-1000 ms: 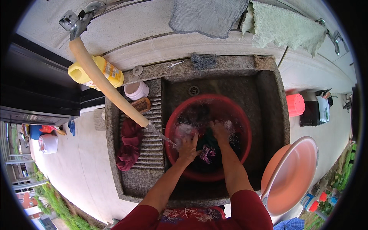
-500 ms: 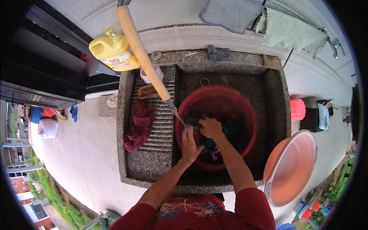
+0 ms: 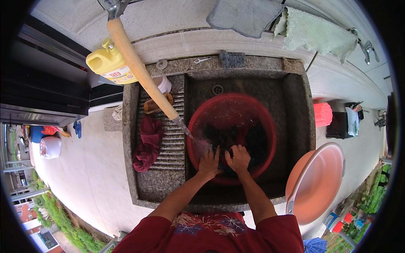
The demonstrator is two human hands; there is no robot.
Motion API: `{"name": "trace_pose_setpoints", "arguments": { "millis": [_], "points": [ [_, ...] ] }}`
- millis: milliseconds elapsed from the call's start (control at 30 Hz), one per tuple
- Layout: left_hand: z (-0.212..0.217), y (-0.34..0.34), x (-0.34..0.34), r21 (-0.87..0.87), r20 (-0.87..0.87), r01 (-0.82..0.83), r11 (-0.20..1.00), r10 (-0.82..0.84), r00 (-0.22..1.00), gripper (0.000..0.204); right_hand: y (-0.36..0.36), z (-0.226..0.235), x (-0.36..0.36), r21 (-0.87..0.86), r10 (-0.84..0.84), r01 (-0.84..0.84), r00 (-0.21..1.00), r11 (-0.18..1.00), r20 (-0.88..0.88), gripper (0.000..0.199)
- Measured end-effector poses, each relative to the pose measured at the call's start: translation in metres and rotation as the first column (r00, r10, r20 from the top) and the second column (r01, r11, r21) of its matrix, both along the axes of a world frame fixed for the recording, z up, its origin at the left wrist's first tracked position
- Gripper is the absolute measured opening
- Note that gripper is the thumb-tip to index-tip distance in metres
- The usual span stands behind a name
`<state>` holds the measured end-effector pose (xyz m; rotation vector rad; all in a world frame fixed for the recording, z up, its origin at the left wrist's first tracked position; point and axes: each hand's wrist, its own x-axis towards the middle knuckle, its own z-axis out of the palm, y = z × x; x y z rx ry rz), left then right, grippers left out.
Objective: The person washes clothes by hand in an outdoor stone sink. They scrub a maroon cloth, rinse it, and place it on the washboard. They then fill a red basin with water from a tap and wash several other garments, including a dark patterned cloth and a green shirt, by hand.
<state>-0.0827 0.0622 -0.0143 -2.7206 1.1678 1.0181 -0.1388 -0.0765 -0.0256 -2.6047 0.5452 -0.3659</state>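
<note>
An outdoor stone wash sink (image 3: 295, 105) stands against a pale wall, with paving and greenery far left. On the ledge at the left sits a yellow jug (image 3: 107, 65), within reach of the washing. A maroon cloth (image 3: 147, 143) lies bunched on the ribbed washboard (image 3: 171, 139), apparently set aside to drain. A tan hose (image 3: 139, 67) slants down so its water falls into the red basin (image 3: 232, 135) in the sink well. The left hand (image 3: 209, 162) and the right hand (image 3: 238, 158) press side by side on dark laundry (image 3: 230, 137) at the basin's near edge, each grip curled into the wet cloth. Fingertips are hidden in the fabric. A pink tub (image 3: 316, 181) leans at right, partly cut off.
</note>
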Motion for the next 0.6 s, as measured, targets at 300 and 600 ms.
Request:
{"name": "trace_pose_setpoints", "arguments": {
  "millis": [300,600],
  "points": [
    [-0.021,-0.005,0.024,-0.023,-0.138,-0.094,0.995,0.089,0.986,0.112,-0.015,-0.043,0.063,0.036,0.042,-0.035,0.971,0.999,-0.233,0.026],
    [-0.008,-0.024,0.056,-0.345,0.019,-0.209,0.915,0.23,0.973,0.102,-0.082,0.0,0.108,-0.173,0.138,-0.142,0.99,0.975,-0.035,0.039]
  ]
}}
